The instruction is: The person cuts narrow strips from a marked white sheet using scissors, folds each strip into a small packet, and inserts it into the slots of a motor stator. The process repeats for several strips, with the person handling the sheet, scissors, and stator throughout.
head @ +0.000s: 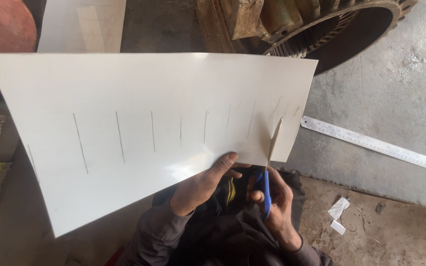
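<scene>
White sheet (139, 133) with pencil lines held above the lap, left hand (203, 184) pinching its near edge. Right hand (274, 202) grips blue-handled scissors (269, 167), blades cutting into the sheet's right end. Steel ruler (375, 144) on concrete floor (395, 98), well apart.

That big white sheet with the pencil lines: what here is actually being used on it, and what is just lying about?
In use:
white sheet, held by the left hand
blue-handled scissors, in the right hand, cutting into the sheet's edge

Lying about:
steel ruler
paper scraps
large toothed gear
second white sheet
</scene>
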A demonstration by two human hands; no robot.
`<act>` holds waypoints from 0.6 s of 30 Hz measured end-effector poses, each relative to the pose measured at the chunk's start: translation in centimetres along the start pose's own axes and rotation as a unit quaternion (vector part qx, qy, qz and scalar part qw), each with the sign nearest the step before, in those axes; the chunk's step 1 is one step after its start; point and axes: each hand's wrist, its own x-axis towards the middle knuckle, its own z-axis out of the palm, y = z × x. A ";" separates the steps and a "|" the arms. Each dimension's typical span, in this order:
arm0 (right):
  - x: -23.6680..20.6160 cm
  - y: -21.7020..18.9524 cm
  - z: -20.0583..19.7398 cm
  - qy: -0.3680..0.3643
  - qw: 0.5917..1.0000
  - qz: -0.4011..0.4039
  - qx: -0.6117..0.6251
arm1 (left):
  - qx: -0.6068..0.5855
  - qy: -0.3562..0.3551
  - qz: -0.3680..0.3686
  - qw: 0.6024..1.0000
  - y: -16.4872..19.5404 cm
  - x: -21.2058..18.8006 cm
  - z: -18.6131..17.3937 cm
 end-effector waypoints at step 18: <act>-0.3 -0.1 0.5 0.012 1.000 0.009 0.020 | 0.000 0.002 0.020 1.000 1.7 -0.5 0.9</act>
